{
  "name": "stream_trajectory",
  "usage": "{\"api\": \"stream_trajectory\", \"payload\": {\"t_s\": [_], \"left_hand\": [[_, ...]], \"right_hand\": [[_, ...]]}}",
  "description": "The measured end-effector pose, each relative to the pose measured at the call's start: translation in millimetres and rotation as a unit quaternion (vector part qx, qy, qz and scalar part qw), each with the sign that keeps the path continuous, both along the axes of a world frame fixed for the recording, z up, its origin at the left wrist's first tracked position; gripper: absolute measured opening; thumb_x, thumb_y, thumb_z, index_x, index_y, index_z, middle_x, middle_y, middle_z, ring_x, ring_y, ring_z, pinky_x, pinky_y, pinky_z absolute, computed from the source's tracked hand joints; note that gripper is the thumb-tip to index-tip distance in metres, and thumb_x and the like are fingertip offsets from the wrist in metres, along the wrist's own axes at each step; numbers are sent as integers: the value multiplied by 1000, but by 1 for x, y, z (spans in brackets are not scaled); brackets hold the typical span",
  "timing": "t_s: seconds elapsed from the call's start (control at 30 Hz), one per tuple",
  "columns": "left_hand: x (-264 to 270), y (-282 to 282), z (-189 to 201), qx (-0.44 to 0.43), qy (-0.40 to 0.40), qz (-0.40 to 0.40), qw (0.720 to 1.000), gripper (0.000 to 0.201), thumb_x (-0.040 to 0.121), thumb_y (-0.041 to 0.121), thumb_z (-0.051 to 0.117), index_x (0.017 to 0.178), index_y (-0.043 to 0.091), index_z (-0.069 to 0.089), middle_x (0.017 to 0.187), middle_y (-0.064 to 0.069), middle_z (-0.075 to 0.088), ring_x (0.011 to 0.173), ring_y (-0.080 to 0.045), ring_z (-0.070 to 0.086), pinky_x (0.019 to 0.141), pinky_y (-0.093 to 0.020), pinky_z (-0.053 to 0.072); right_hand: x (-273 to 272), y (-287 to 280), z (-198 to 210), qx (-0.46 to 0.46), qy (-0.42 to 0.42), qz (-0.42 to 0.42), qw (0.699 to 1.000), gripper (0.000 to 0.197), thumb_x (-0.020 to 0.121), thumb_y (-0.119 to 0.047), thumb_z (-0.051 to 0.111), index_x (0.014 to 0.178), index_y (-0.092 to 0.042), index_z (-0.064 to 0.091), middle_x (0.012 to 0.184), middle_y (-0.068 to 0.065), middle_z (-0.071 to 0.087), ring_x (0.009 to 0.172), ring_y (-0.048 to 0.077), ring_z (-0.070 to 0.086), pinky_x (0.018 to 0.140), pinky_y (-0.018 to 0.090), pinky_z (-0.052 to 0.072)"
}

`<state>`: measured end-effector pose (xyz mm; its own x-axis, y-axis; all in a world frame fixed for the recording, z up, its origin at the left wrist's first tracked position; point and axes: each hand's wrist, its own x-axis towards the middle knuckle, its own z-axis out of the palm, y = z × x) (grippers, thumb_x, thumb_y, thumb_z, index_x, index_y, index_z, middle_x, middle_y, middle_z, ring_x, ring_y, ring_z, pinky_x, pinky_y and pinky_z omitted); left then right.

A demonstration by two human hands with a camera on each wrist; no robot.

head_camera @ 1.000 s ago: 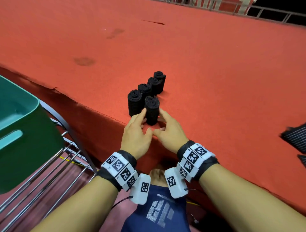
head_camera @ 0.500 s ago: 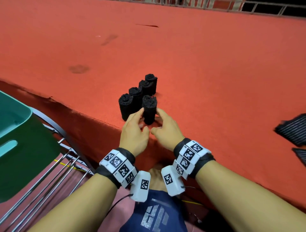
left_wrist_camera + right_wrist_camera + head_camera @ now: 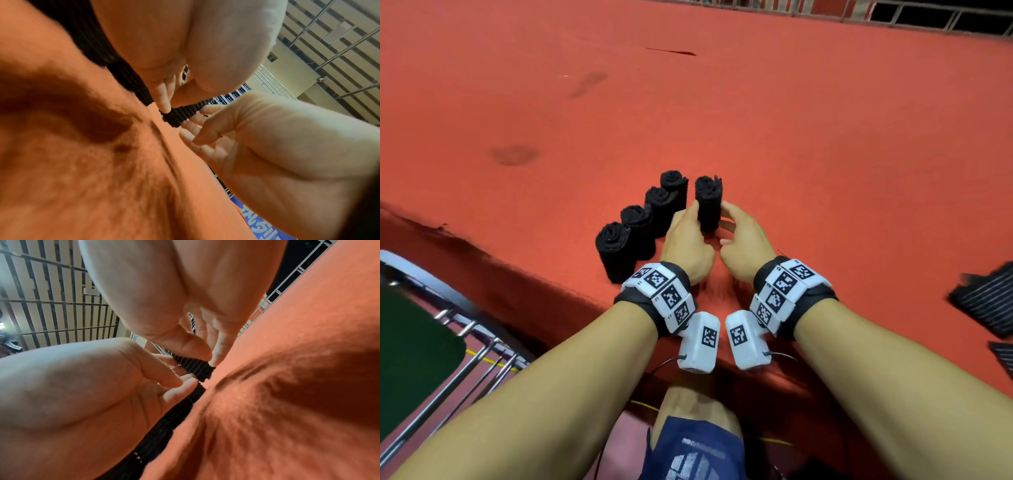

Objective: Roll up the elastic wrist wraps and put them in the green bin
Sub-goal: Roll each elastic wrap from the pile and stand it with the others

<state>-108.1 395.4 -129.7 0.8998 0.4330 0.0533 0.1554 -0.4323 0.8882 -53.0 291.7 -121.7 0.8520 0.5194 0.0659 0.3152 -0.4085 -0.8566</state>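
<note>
Several rolled black wrist wraps (image 3: 638,229) stand upright in a diagonal row on the red carpeted platform (image 3: 825,154). One more rolled wrap (image 3: 708,202) stands just right of the row's far end, held low between both hands. My left hand (image 3: 690,219) pinches its left side and my right hand (image 3: 726,222) pinches its right side. The left wrist view shows the roll (image 3: 180,113) between the fingertips (image 3: 164,105) of both hands. In the right wrist view my thumb and a finger grip the roll (image 3: 195,368) at its base. The green bin (image 3: 414,359) is at the lower left.
Unrolled striped black wraps (image 3: 983,301) lie at the right edge of the platform. A metal rack (image 3: 465,370) holds the bin below the platform's front edge (image 3: 534,281). A railing (image 3: 893,13) runs along the far side.
Both hands have carried the roll away from the front edge, from beside the near rolls to the right of the row's far end.
</note>
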Motion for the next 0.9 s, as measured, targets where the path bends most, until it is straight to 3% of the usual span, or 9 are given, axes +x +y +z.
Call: {"api": "stream_trajectory", "payload": {"t_s": [0.17,0.27,0.37,0.47,0.57,0.63,0.73,0.9], "left_hand": [[16,2,1,-2,20,3,1000,77,74,-3,45,146,24,44,143,-7,43,130,-28,56,110,-46,47],[17,2,-3,3,42,1,999,82,66,10,39,147,21,43,145,-9,43,132,-27,54,114,-44,43],[19,1,-9,18,51,-3,999,90,59,15,34,149,18,41,148,-10,47,138,-25,50,117,-43,39],[18,-2,-4,35,68,2,997,82,72,4,42,153,16,35,152,-11,46,140,-27,47,117,-44,39],[12,-7,4,61,67,14,996,70,79,-6,45,144,20,46,140,-10,58,131,-29,56,109,-45,46],[8,-13,7,78,63,17,995,64,77,2,48,138,21,51,132,-7,63,125,-27,60,105,-45,49],[7,-22,9,102,56,28,993,75,67,22,46,142,22,51,134,-4,62,125,-22,60,106,-44,49],[3,-45,22,130,33,43,990,63,80,12,61,142,22,53,135,-3,58,117,-22,63,105,-43,49]], "right_hand": [[18,2,3,-21,29,16,999,83,74,9,46,150,-24,42,147,3,52,131,17,56,107,41,50],[20,1,3,-47,41,36,997,83,78,16,47,152,-20,38,149,2,52,135,15,54,110,37,47],[20,-2,0,-47,58,47,996,85,77,15,51,153,-21,36,148,1,53,134,17,55,106,41,51],[19,-4,-1,-50,66,49,995,87,76,14,52,154,-22,35,148,0,53,134,16,54,102,45,53],[16,-9,4,-59,66,48,995,90,72,14,51,154,-19,35,149,2,52,135,16,53,103,44,53],[12,-14,7,-64,60,48,995,85,75,14,52,153,-17,37,148,4,53,135,18,53,108,40,49],[6,-24,15,-66,40,42,996,79,80,10,55,152,-16,38,149,6,52,135,21,53,110,39,47],[1,-48,27,-77,18,20,997,80,81,8,58,154,-13,33,152,7,48,135,20,52,110,40,46]]}}
